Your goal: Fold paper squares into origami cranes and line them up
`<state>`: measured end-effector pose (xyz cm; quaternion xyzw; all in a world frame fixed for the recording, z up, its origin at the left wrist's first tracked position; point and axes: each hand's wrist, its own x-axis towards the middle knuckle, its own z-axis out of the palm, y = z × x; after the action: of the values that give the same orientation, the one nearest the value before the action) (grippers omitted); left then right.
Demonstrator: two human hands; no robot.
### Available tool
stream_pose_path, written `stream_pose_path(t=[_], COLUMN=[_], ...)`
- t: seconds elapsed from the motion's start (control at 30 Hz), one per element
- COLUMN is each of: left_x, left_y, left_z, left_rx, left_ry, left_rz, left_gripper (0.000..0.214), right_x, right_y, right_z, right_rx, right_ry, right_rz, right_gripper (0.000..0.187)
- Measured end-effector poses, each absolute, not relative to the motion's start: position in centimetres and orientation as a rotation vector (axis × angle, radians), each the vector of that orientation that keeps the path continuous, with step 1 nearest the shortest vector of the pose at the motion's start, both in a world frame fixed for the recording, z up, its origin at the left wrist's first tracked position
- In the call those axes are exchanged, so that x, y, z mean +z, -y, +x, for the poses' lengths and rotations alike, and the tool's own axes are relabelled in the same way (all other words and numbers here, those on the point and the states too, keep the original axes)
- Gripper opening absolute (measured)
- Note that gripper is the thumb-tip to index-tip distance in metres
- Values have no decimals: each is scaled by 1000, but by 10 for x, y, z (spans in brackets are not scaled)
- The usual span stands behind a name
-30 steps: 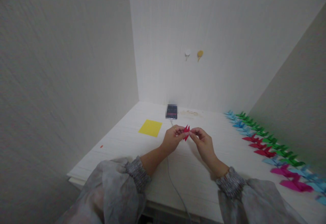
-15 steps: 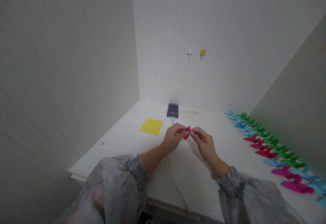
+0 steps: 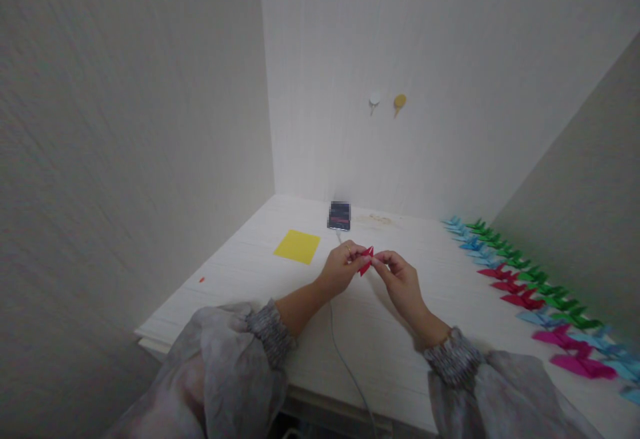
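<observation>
A small piece of folded red paper [image 3: 367, 263] is held between my two hands, above the middle of the white table [image 3: 300, 359]. My left hand [image 3: 342, 267] is closed on its left side, with the thumb laid over the paper. From the right, my right hand [image 3: 400, 279] pinches the paper's edge between thumb and fingertips. The fingers partly cover the folds. A flat yellow square of paper [image 3: 297, 246] lies to the left of my left hand.
Folded paper cranes in green [image 3: 540, 276], red [image 3: 523, 298], blue [image 3: 473, 244] and magenta [image 3: 583, 362] stand in rows along the right side. A phone [image 3: 339, 216] with a cable [image 3: 345, 362] lies at the back. Two hooks, white [image 3: 375, 99] and yellow [image 3: 399, 101], are on the wall.
My right fingertips have shifted slightly left onto the red paper, which has tilted a little. The left hand has hardly moved.
</observation>
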<state>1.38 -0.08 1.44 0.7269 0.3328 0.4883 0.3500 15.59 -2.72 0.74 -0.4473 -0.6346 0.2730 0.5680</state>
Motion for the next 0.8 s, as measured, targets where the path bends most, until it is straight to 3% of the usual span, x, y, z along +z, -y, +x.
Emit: stream_pose_path(t=[0.53,0.8], left_x=[9,13], left_y=[1,3], left_z=[16,18], left_rx=[1146,1033], left_ry=[-830,-651], left_rz=[1848,1404], left_gripper=[20,28], right_x=[13,26], right_y=[27,29], right_z=[161,169], right_rx=[621,780], right_ry=[1533,1612], right_rz=[-1076,-979], right_gripper=[17,16])
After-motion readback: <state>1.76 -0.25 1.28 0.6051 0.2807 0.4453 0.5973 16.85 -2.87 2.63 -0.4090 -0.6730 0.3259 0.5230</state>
